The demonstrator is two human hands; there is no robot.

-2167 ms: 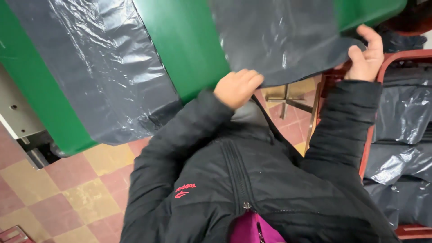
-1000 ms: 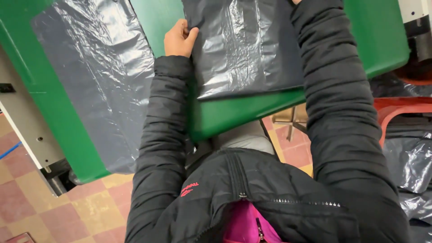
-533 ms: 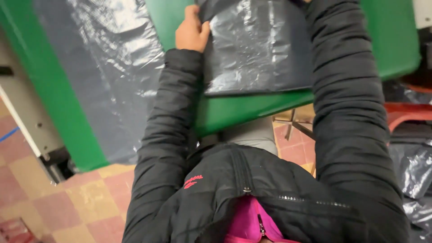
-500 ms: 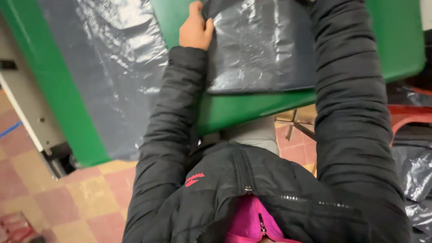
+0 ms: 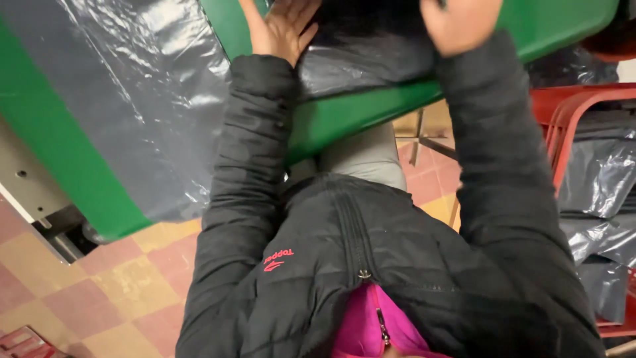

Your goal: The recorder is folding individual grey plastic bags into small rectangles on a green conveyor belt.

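Mid-fold on a folded grey plastic bag (image 5: 361, 63), lying on the green table (image 5: 344, 119) directly between and under both hands. Left hand (image 5: 281, 30) open, palm flat, fingers spread, pressing the bag's left edge. Right hand (image 5: 460, 23) on the bag's right side; knuckles toward camera, looks partly curled, but cannot tell whether gripping or just pressing. Second grey plastic sheet (image 5: 132, 99) spread flat well left of the left hand, draping over the table edge. More grey bags (image 5: 596, 179) piled in a red frame (image 5: 563, 113) right of the right arm. Likely next: smooth out trapped air, square the edges, keep even pressure from both palms.
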